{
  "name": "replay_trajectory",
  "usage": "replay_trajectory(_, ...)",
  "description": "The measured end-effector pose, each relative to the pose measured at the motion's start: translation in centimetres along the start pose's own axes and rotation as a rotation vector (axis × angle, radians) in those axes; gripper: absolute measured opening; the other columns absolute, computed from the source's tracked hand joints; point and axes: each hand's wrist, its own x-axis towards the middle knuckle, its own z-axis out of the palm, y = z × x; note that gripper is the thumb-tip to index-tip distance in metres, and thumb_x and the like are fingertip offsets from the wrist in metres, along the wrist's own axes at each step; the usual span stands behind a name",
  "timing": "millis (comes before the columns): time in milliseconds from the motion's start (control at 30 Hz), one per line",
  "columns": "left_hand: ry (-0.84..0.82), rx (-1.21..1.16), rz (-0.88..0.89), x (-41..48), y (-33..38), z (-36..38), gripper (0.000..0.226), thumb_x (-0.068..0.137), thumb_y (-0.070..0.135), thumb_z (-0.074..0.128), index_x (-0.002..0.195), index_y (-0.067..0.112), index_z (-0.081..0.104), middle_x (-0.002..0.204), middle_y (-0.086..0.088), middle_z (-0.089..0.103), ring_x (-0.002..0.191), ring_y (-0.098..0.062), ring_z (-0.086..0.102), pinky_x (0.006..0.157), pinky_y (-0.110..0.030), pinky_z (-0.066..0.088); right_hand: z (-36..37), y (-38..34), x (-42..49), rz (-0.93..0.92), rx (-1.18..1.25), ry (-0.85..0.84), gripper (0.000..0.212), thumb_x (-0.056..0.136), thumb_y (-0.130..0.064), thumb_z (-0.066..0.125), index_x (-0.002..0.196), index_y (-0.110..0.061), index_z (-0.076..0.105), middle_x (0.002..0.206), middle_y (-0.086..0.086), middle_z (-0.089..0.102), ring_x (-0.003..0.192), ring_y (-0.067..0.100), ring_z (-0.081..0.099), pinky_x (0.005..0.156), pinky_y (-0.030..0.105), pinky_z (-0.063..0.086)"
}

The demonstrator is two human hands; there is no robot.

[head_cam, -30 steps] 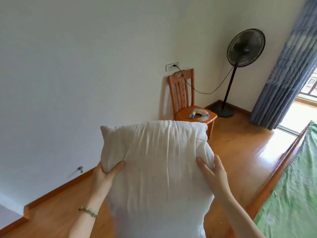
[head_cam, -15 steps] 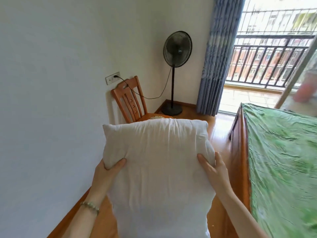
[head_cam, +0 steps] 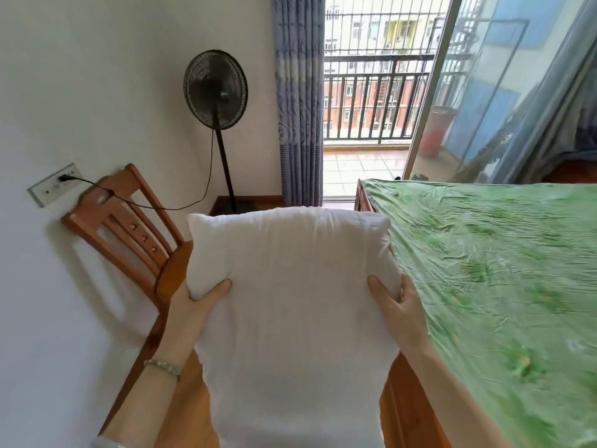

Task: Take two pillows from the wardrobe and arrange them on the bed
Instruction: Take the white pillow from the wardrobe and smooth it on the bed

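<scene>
Bed [head_cam: 500, 270] now swinging into view on right; left hand [head_cam: 193, 305] and right hand [head_cam: 400, 305] gripping pillow [head_cam: 290, 302], placement nearing.

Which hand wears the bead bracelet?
The left hand, gripping the white pillow on the chair side; its wrist carries the bracelet. The right hand has a bare wrist.

Both arms reach forward, the left hand [head_cam: 197, 305] and right hand [head_cam: 400, 308] clamped on opposite sides, thumbs on top.
</scene>
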Motion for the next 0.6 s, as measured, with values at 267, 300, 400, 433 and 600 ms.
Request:
replay_trajectory(267, -0.101, -0.012, -0.001, 15.2, -0.7, 10.6, 0.047, 0.073, 0.036, 0.082, 0.114, 0.032, 0.059, 0.099, 0.022, 0.064, 0.092, 0.002, 0.06, 0.073, -0.021, 0.047, 1.6, 1.9, 15.8, 0.01, 0.007, 0.085, 0.02, 0.083, -0.037, 0.073, 0.098, -0.03, 0.062, 0.087, -0.011, 0.071, 0.075, 0.004, 0.068, 0.068, 0.035, 0.054)
replay_trajectory(300, -0.106, -0.009, -0.004, 16.8, -0.5, 12.0, 0.042, 0.074, 0.034, 0.081, 0.111, 0.031, 0.061, 0.096, 0.021, 0.066, 0.09, 0.001, 0.062, 0.072, -0.02, 0.047, 1.7, 2.0, 17.8, 0.022, 0.006, 0.088, 0.02, 0.082, -0.038, 0.073, 0.098, -0.031, 0.062, 0.086, -0.011, 0.071, 0.075, 0.005, 0.068, 0.068, 0.037, 0.055)
replay_trajectory(400, -0.123, -0.027, 0.006, 22.0, 0.3, 15.7, 0.031, 0.075, 0.029, 0.081, 0.1, 0.037, 0.063, 0.085, 0.027, 0.07, 0.084, 0.007, 0.066, 0.063, -0.012, 0.049, 2.3, 1.8, 24.4, 0.044, -0.014, 0.085, 0.018, 0.082, -0.04, 0.072, 0.094, -0.033, 0.061, 0.087, -0.009, 0.07, 0.076, 0.009, 0.068, 0.07, 0.041, 0.057)
replay_trajectory(433, -0.124, -0.035, 0.001, 23.8, 0.4, 16.7, 0.034, 0.075, 0.029, 0.081, 0.103, 0.036, 0.063, 0.089, 0.025, 0.07, 0.086, 0.005, 0.066, 0.066, -0.013, 0.05, 2.6, 1.8, 26.6, 0.045, -0.024, 0.082, 0.018, 0.082, -0.04, 0.072, 0.094, -0.034, 0.061, 0.088, -0.009, 0.07, 0.077, 0.009, 0.068, 0.07, 0.039, 0.056)
replay_trajectory(600, -0.133, -0.06, -0.016, 32.5, 0.5, 21.2, 0.054, 0.066, 0.042, 0.083, 0.115, 0.031, 0.065, 0.102, 0.015, 0.071, 0.091, -0.005, 0.068, 0.071, -0.022, 0.052, 4.7, 1.7, 36.1, 0.035, -0.046, 0.09, 0.018, 0.081, -0.041, 0.072, 0.091, -0.033, 0.06, 0.085, -0.012, 0.069, 0.076, 0.008, 0.067, 0.065, 0.033, 0.053)
